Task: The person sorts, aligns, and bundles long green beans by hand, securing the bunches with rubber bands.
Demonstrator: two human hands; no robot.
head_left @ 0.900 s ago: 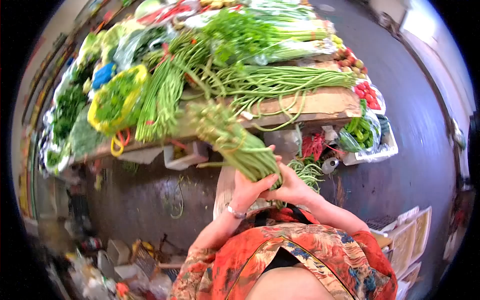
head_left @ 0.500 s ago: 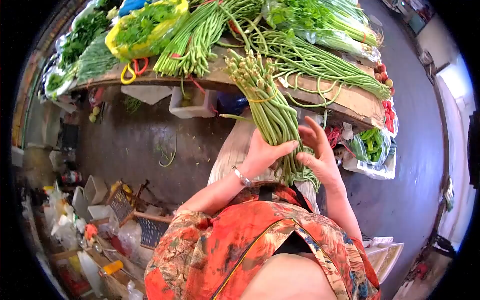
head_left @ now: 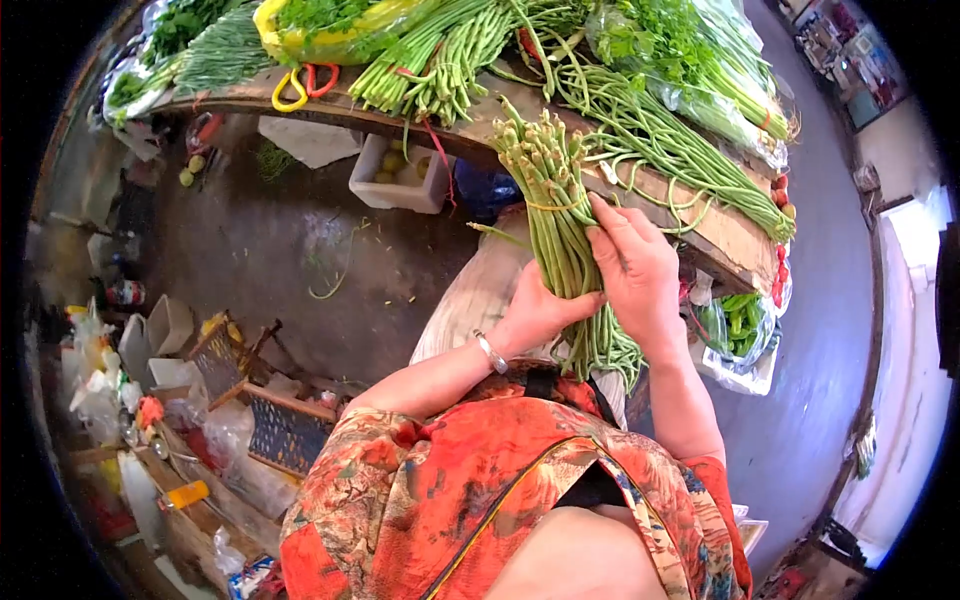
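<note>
- A bunch of long beans point(head_left: 560, 235) was held up in front of the person, its upper part in line with the near edge of the wooden table point(head_left: 725, 245)
- The beans were slim and mid-green, packed side by side, with a light shine along their skins
- Their upper ends were knobbly, pale and tan-brown, uneven in height, and leaned a little to the left
- A thin yellowish band point(head_left: 553, 207) circled the bunch below those ends
- One stray bean point(head_left: 497, 235) poked out sideways on the left
- Below the hands the thin ends hung loose and spread into a tangle
- The left hand point(head_left: 540, 310) was wrapped around the lower middle of the bunch, thumb across its front; a silvery bracelet point(head_left: 490, 352) sat on that wrist
- The right hand point(head_left: 640, 275) had its fingers close together, resting against the right side of the bunch by the band; whether they pinched the band could not be told
- More long beans point(head_left: 690, 160) lay on the table behind, near a second tied bundle point(head_left: 430, 75)
- A red-and-white can point(head_left: 125, 292) and a blue-and-white packet point(head_left: 250, 582) stood out in the clutter at lower left, their print too small to read
</note>
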